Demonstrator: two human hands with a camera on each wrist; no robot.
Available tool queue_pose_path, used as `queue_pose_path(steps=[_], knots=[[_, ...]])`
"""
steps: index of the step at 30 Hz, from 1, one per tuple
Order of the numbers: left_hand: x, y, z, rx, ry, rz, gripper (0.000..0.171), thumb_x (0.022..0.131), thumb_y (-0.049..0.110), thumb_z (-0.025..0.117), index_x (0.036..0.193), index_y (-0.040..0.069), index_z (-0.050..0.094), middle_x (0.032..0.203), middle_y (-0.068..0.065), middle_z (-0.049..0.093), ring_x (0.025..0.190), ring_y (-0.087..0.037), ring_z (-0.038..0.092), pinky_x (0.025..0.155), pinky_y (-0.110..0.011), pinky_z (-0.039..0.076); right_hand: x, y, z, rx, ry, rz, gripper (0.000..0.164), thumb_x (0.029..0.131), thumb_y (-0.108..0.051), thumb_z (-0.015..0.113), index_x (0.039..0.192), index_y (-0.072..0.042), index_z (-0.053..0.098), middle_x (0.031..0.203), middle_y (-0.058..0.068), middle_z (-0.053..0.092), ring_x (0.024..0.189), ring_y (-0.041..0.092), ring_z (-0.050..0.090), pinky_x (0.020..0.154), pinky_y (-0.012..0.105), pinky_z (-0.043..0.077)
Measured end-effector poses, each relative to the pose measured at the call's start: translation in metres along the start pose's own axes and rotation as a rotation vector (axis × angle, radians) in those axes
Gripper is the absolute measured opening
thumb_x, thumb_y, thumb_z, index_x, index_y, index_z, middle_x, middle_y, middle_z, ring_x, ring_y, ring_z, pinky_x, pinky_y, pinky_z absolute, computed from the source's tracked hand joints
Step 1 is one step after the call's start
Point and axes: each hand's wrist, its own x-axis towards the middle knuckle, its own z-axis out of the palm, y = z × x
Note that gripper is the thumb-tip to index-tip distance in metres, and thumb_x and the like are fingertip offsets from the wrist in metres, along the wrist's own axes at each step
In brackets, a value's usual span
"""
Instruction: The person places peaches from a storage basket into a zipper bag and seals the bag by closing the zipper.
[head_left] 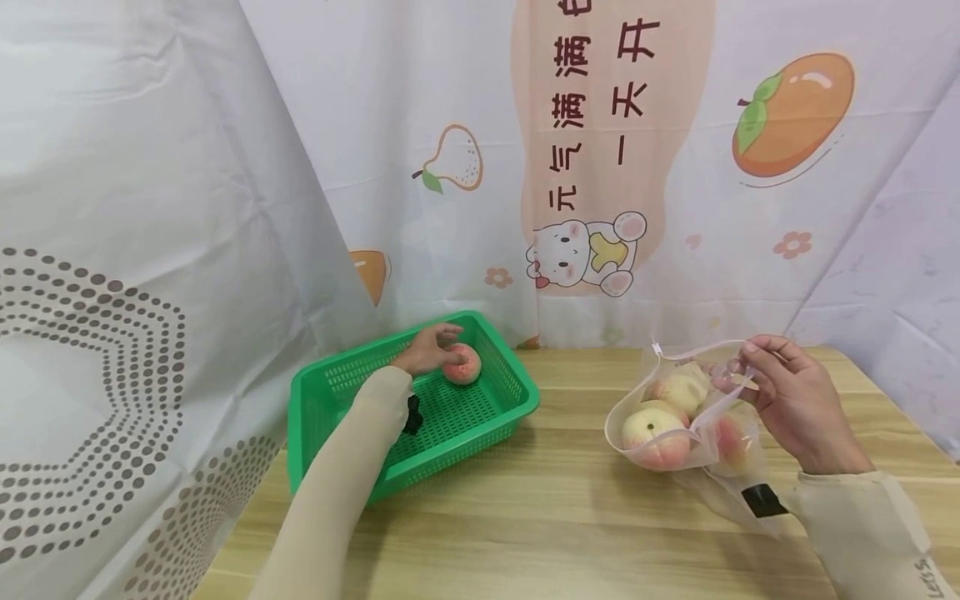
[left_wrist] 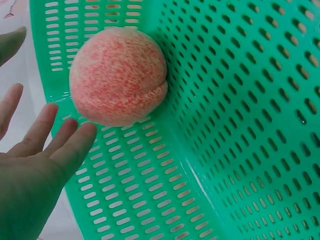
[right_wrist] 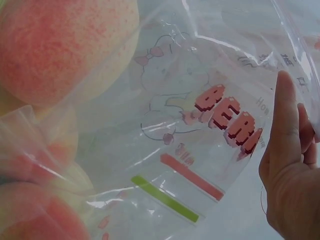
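One pink peach [head_left: 462,367] lies inside the green plastic basket [head_left: 525,400], in its far right corner. Over the basket my left hand [head_left: 427,350] reaches toward that peach; the left wrist view shows spread fingers [left_wrist: 72,147] beside the fruit, not curled round it. On the right, my right hand [head_left: 798,404] pinches the rim of a clear zip bag [head_left: 701,457] between thumb and fingers, its mouth held wide. Several peaches [head_left: 654,433] sit in the bag. The right wrist view shows printed letters and a cartoon on the clear plastic.
Beneath everything is a wood-grain table [head_left: 570,525]. A white printed curtain [head_left: 450,83] hangs right behind the basket and bag, and a grey-white cloth [head_left: 150,183] hangs along the left side. The basket's perforated walls surround the lone peach.
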Motion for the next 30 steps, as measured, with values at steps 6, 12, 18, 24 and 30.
queue_pose_path(steps=[6,12,18,24,30], knots=[[0.004,-0.002,0.001,0.079,0.0,-0.032,0.06,0.092,0.008,0.072,0.146,0.001,0.046,0.148,-0.026,0.04,0.134,-0.041,0.042,0.101,-0.051,0.044,0.001,-0.002,0.001,-0.01,-0.003,0.006,0.026,0.103,0.01,0.04,0.102,0.002,0.064,0.09,0.01,0.065,0.081,0.019,0.067,0.075,0.034,0.06],[0.014,-0.014,0.006,0.15,0.004,-0.071,0.065,0.089,0.01,0.075,0.147,0.003,0.045,0.146,-0.026,0.043,0.131,-0.041,0.045,0.099,-0.051,0.046,0.001,-0.002,0.0,-0.001,0.006,0.01,0.026,0.103,0.01,0.039,0.102,0.003,0.064,0.089,0.011,0.066,0.081,0.02,0.068,0.074,0.036,0.06],[0.02,-0.02,0.011,0.183,0.0,-0.108,0.066,0.089,0.012,0.074,0.147,0.002,0.045,0.145,-0.023,0.046,0.13,-0.039,0.047,0.101,-0.05,0.044,0.001,-0.001,-0.003,0.001,0.021,0.017,0.028,0.103,0.011,0.038,0.101,0.003,0.065,0.085,0.013,0.067,0.078,0.021,0.068,0.073,0.036,0.06],[0.022,-0.023,0.013,0.18,-0.04,-0.14,0.067,0.091,0.01,0.071,0.149,0.002,0.041,0.147,-0.023,0.045,0.127,-0.039,0.049,0.084,-0.047,0.055,0.001,0.0,-0.005,0.002,0.019,0.006,0.029,0.103,0.012,0.037,0.101,0.003,0.065,0.085,0.013,0.067,0.078,0.022,0.068,0.074,0.037,0.06],[0.021,-0.018,0.017,0.182,-0.136,-0.151,0.065,0.094,0.003,0.062,0.153,0.001,0.032,0.151,-0.025,0.036,0.13,-0.043,0.046,0.077,-0.047,0.058,0.0,-0.002,-0.003,-0.005,0.016,0.002,0.027,0.103,0.01,0.038,0.102,0.003,0.064,0.089,0.011,0.065,0.08,0.02,0.067,0.074,0.035,0.06]])
